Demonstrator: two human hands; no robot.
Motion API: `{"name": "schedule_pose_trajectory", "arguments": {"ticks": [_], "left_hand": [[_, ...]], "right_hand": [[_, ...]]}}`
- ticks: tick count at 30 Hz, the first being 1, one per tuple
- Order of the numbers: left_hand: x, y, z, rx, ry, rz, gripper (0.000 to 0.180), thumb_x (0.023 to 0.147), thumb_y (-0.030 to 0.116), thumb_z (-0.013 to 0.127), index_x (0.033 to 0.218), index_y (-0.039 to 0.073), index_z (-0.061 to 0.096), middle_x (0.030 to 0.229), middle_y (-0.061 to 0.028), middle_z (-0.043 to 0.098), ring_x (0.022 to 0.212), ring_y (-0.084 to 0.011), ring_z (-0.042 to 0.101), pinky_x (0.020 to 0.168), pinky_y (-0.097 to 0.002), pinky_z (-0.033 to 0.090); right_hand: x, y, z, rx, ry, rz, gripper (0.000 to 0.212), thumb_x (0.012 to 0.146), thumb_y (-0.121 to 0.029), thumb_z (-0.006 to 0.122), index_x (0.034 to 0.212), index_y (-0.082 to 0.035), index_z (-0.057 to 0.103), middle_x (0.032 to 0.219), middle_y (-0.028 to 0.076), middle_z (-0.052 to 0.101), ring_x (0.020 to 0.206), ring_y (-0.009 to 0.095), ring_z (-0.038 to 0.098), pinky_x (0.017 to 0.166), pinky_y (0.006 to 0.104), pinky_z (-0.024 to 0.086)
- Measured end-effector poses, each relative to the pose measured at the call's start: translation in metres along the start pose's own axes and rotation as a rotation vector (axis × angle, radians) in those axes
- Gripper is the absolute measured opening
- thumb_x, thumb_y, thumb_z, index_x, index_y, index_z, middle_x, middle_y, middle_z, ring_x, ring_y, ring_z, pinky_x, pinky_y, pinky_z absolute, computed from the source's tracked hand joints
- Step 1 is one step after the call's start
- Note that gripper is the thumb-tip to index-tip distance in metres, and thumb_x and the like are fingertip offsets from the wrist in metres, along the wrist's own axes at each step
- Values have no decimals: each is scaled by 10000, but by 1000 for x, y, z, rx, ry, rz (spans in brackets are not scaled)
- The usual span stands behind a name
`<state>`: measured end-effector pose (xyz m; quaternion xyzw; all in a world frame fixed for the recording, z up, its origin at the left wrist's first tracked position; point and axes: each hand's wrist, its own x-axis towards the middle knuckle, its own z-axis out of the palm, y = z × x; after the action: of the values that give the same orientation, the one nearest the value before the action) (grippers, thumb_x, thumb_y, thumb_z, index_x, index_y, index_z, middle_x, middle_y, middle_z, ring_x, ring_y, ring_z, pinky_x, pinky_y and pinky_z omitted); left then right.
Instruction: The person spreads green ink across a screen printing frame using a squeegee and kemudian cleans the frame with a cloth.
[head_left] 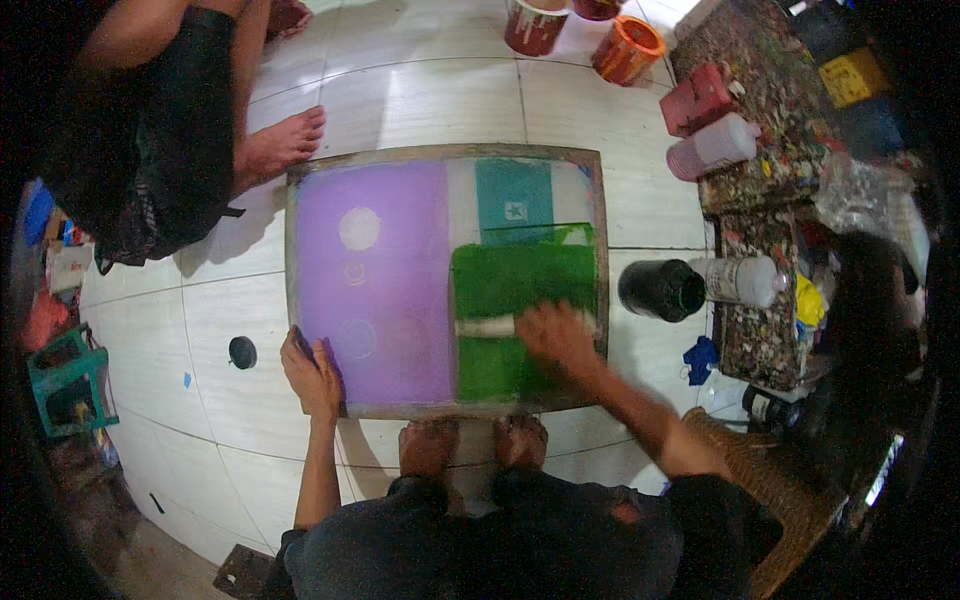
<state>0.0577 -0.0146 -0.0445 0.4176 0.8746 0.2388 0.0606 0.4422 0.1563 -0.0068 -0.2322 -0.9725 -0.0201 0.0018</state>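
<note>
A wooden-edged silk-screen frame [437,408] lies flat on the tiles before my feet. Its left part is coated purple with pale round marks; a teal patch and wet green ink [520,275] cover much of the right part. My left hand [314,375] grips the frame's lower left edge, thumb on the inner side. Over the green area, my right hand [553,333] is closed on a pale squeegee [487,327] lying crosswise, and is slightly blurred. The hand hides the squeegee's middle.
A dark open ink bottle [660,290] stands close to the frame's right. Ink-stained buckets [628,50] are at the back; bottles [712,146] sit on a splattered ledge at right. Another person's foot [283,140] is near the far left corner. A black lid [242,352] and green stool [70,380] are at left.
</note>
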Motion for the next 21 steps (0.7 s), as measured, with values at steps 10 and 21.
{"name": "schedule_pose_trajectory", "arguments": {"ticks": [10, 21], "left_hand": [[1, -1, 4, -28, 17, 21, 551, 1062, 342, 503, 1423, -70, 439, 1369, -288, 517, 1267, -446, 493, 1084, -501, 393], [0, 0, 1, -6, 0, -25, 556, 1068, 372, 485, 1421, -55, 447, 1346, -279, 524, 1250, -428, 510, 1074, -500, 404]], "right_hand": [[-71, -47, -61, 475, -225, 223, 270, 811, -121, 663, 1076, -70, 681, 1015, 107, 664, 986, 320, 623, 873, 468, 488], [-18, 9, -70, 194, -72, 281, 370, 830, -112, 620, 1193, -70, 674, 1152, 108, 660, 1055, 295, 599, 905, 468, 466]]}}
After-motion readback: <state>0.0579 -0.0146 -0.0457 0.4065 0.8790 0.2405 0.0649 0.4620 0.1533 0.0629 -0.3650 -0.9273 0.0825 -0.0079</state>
